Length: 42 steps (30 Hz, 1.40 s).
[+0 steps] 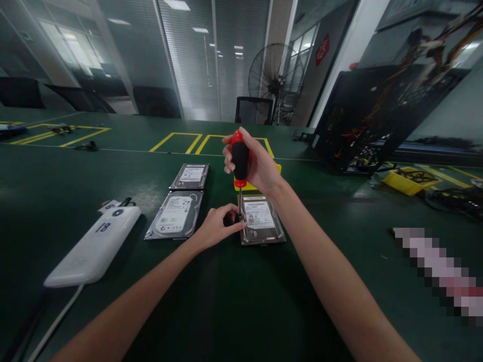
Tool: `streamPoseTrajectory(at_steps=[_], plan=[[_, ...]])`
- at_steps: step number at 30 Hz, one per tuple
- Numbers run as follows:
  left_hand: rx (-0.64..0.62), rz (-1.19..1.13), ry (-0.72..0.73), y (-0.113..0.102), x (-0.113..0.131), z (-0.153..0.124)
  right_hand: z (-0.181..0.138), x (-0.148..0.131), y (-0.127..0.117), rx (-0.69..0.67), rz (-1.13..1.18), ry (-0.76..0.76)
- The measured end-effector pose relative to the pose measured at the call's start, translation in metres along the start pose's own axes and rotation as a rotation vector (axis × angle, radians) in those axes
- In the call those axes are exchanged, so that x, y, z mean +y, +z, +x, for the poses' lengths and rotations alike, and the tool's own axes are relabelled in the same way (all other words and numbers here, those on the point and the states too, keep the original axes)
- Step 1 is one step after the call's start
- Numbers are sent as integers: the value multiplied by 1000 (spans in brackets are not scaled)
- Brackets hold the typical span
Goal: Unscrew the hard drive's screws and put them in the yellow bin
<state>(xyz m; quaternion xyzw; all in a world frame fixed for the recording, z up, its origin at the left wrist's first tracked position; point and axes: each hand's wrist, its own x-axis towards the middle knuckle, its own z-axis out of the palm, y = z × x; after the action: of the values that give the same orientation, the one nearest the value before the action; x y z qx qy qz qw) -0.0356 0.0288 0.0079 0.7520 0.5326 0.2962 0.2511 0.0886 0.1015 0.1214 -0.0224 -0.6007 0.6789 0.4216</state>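
Observation:
My right hand (256, 161) is wrapped around the red-and-black handle of a screwdriver (240, 161). The screwdriver stands nearly upright, its shaft pointing down at the left edge of a hard drive (260, 216) with a white label. At that same edge, my left hand (219, 226) grips the drive with thumb and forefinger, close around the screwdriver's tip. The tip itself and any screw under it are too small to make out. Left of my hands lie two more hard drives, a nearer one (177, 213) and a farther one (190, 176), end to end.
Behind my right hand a yellow tray (246, 188) is partly hidden. A white device marked 18 (96, 246) with a cable lies at left. An open computer case (350, 115), a yellow basket (409, 180) and dark cables (458, 201) are at right. A pixelated strip (433, 261) lies nearer.

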Motion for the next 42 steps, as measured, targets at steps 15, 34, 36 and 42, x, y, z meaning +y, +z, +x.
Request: streamPoseTrajectory(at_steps=[15,34,36,42], plan=[[10,-1,-3,0,-1,1,-1,0,-6,6,-23,26],[-6,-12,-28,-1,1,0,2,4,-7,133,42,-42],[-6,-14,-27,-1,0,0,3,5,-6,179,10,-49],[-3,-15,-11,-1,-1,1,2,7,-1,239,-61,-99]])
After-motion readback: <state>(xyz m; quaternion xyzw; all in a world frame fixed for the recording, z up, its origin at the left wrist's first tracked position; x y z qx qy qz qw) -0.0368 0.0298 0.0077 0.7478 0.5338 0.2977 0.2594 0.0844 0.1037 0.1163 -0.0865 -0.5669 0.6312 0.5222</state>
